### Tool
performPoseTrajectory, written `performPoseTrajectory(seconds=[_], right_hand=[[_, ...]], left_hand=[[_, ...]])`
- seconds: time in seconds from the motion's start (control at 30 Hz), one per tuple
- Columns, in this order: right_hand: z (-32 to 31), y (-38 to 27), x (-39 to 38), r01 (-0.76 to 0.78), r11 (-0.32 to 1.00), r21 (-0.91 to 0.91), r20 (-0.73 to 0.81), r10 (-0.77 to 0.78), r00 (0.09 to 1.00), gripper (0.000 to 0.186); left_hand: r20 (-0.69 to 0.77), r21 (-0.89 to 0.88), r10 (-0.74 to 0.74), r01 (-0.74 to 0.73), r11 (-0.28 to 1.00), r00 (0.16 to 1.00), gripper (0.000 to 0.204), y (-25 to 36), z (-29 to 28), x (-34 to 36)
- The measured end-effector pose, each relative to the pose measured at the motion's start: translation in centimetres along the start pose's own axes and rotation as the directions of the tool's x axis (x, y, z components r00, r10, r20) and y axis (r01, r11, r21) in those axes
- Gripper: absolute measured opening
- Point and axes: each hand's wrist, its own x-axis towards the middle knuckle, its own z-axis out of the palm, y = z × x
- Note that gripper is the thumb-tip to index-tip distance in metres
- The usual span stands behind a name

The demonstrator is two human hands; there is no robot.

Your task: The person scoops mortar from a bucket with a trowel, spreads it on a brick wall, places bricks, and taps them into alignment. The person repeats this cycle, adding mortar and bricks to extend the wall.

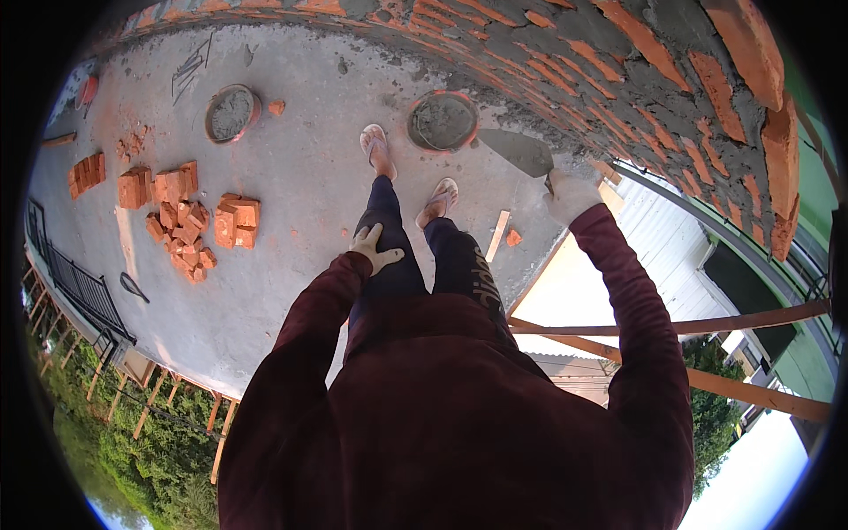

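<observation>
My right hand (572, 196), in what looks like a pale glove, is closed round the handle of a trowel (516, 151). Its broad grey blade points left, toward a round tub of wet mortar (443, 121) on the floor. My left hand (378, 248), similarly pale, lies on my left thigh with its fingers apart and holds nothing. Beside my right arm rises a brick wall (649, 88), its orange bricks set in rough grey mortar.
A second mortar tub (232, 113) stands farther left. Stacked bricks (236, 221) and a heap of broken bricks (184, 234) lie at the left. Near my feet are a wooden strip (497, 235) and a brick chunk (514, 238). Wooden beams (751, 319) cross beyond the floor's right edge.
</observation>
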Motion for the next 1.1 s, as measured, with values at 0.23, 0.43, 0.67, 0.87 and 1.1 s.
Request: performPoseTrajectory(seconds=[0.23,0.43,0.67,0.87,1.1], right_hand=[[15.5,-2.0,25.2,-0.084,0.98,-0.178,0.05,0.094,0.994,0.029],[27.2,1.7,42.3,-0.068,0.96,-0.27,0.292,0.149,0.945,0.046],[29.8,-2.9,41.3,0.065,0.985,-0.162,0.544,0.034,0.838,0.062],[33.8,-2.4,39.7,-0.141,0.948,0.287,0.307,0.048,0.951,0.041],[32.7,0.4,36.6,-0.331,0.665,0.669,0.46,-0.021,0.888,0.025]], left_hand=[[-0.096,0.172,-0.078,0.094,0.981,0.992,0.105,-1.3,7.3,2.0],[-0.159,0.121,0.047,-0.028,0.992,0.986,0.08,-2.6,9.5,4.1],[-0.202,0.003,0.038,-0.038,0.999,0.979,0.074,-3.2,9.2,3.9],[-0.151,0.039,0.077,-0.071,0.997,0.986,0.072,-3.3,7.2,4.1],[-0.176,0.115,0.122,-0.103,0.988,0.977,0.072,-3.2,6.2,4.2]])
